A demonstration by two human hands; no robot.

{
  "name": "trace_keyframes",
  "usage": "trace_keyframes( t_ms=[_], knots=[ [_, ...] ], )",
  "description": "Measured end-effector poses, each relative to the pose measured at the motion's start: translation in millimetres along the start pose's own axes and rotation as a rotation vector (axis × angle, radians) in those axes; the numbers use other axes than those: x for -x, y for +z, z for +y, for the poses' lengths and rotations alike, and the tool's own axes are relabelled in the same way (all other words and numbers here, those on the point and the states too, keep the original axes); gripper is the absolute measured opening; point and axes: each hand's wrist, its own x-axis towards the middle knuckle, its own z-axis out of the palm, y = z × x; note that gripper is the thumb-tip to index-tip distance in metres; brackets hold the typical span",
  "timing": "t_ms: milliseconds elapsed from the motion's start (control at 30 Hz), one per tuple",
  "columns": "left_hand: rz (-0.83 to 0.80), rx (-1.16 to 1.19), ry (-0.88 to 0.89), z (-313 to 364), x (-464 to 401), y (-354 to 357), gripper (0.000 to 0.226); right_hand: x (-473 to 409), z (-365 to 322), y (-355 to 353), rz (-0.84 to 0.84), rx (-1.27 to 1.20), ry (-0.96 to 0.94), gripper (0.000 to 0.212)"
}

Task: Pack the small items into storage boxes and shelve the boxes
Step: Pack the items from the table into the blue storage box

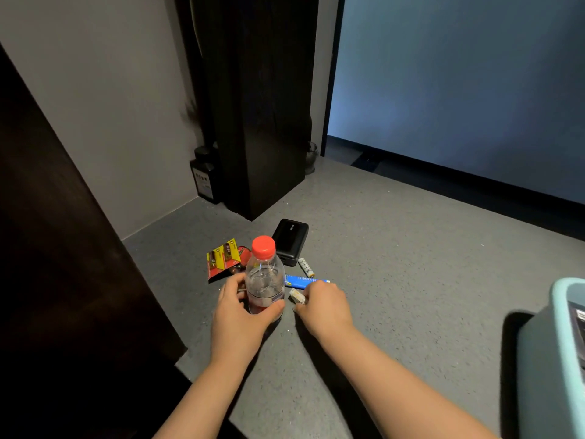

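Forearms enter from bottom edge, both hands down at floor (395, 236)
Left hand (235, 315): fingers wrapped round upright water bottle (264, 277), red cap on, bottle appears nearly empty
Right hand (326, 307): fingers curled on white battery (297, 296), just right of bottle
Beyond hands, unpacked: blue tube (305, 281), second battery (306, 267), power bank (290, 240), battery card pack (221, 258)
Storage box (566, 359) well right of right hand; dark item partly visible inside, contents otherwise cut off
Progress judged early: most items on floor, shelving not begun
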Motion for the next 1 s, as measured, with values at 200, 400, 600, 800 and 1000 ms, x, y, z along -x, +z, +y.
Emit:
trace_keyframes(
  t_ms=[200, 400, 600, 800, 1000],
  knots=[
    [-0.013, 0.059, -0.032, 1.8, 6.1, 4.9, 0.067, 13.3, 14.3, -12.3, -0.012, -0.111, 0.12, 0.026],
    [-0.059, 0.111, 0.029, 27.9, 19.8, 23.3, 0.066, 39.8, 33.0, -52.1, 0.069, -0.235, 0.142, 0.015],
    [-0.159, 0.265, 0.222, 114.3, 29.6, 79.9, 0.061, 84.9, 80.3, -141.9, 0.372, -0.285, 0.176, 0.019],
    [-0.375, 0.431, 0.312, 176.9, 81.9, 155.0, 0.058, 156.3, 175.4, -198.6, 0.547, -0.271, 0.361, 0.015],
    [-0.575, 0.472, 0.367, 211.7, 135.8, 208.4, 0.058, 199.4, 273.9, -217.9, 0.574, -0.214, 0.639, 0.026]
  ],
)
